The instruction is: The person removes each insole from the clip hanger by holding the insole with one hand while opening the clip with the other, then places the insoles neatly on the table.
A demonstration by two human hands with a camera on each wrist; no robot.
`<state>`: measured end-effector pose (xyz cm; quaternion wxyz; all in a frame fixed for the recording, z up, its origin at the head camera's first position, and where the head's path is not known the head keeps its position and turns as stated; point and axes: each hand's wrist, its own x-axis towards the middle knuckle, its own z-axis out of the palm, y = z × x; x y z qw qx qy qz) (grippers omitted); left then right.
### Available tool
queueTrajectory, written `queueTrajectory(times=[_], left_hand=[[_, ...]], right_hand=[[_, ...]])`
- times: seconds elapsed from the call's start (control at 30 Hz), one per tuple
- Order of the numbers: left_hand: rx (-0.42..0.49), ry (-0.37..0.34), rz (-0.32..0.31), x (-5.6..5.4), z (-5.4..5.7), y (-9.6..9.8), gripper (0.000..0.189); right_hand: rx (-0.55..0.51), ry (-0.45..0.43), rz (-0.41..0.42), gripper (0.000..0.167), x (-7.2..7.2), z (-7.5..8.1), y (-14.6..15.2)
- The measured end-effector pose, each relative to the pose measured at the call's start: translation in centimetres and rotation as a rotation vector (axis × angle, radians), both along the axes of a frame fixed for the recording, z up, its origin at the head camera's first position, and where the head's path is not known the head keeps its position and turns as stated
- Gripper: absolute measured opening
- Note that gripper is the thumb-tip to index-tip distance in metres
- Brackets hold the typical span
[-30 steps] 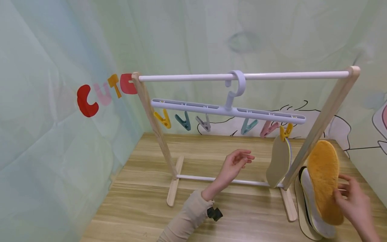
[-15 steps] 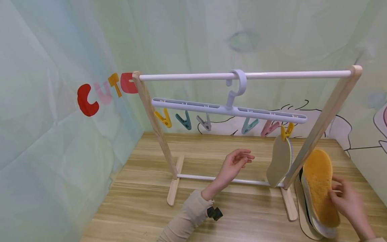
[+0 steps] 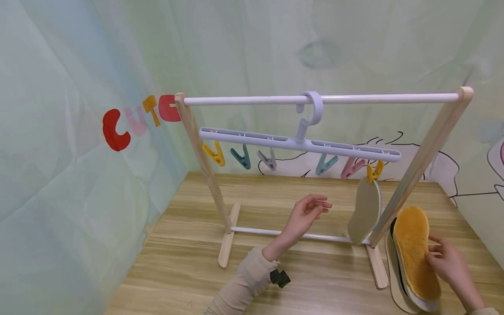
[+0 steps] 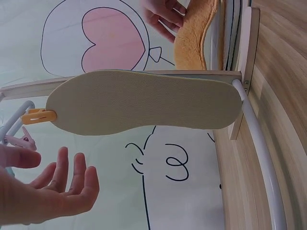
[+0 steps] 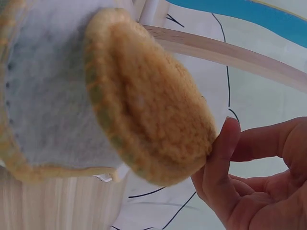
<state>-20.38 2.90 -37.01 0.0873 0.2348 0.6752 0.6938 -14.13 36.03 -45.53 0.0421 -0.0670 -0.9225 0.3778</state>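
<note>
My right hand point(image 3: 450, 264) pinches the side edge of an orange fleecy insole point(image 3: 413, 249) at the right of the head view. In the right wrist view thumb and fingertips meet at its edge, and a whitish felt face point(image 5: 57, 96) with yellow trim shows beside it. Beneath lie more insoles point(image 3: 393, 280), mostly covered by the orange one. My left hand point(image 3: 303, 214) hovers behind the lower bar with relaxed fingers, holding nothing. To its right a beige insole point(image 4: 144, 100) hangs from a yellow clip point(image 3: 375, 171); the left hand is apart from it.
A lilac hanger point(image 3: 299, 143) hooks over the white top rod point(image 3: 244, 101) of a wooden rack. Several free clips, such as a pink clip point(image 3: 351, 167), dangle from it. The rack's right post point(image 3: 429, 162) stands between the hanging insole and the pile. A curtain point(image 3: 236, 52) closes the back.
My right hand has lowered the orange insole toward the near side and slightly left, so it overlaps the pile more. The left hand has stayed in place.
</note>
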Motion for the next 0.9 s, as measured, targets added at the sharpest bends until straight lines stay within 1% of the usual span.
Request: queueTrajectory(times=[0.37,0.53,0.77,0.87,0.9], left_hand=[[-0.008,-0.006,0.009,0.0,0.0,-0.1,0.028],[-0.007,-0.004,0.008,0.0,0.0,0.0,0.028],[-0.011,0.0,0.006,0.0,0.0,0.0,0.028],[-0.01,-0.001,0.006,0.1,0.0,0.1,0.028],[-0.009,-0.003,0.006,0.1,0.0,0.1,0.028]], right_hand=[[0.035,-0.052,0.023,0.053,-0.5,-1.0,0.9],[0.058,-0.071,0.037,0.056,-0.5,-1.1,1.1],[0.169,-0.084,0.063,0.058,-0.5,-0.8,1.2],[0.204,-0.101,0.075,0.059,-0.4,-0.9,1.4],[0.2,-0.11,0.083,0.06,-0.4,-0.9,1.5]])
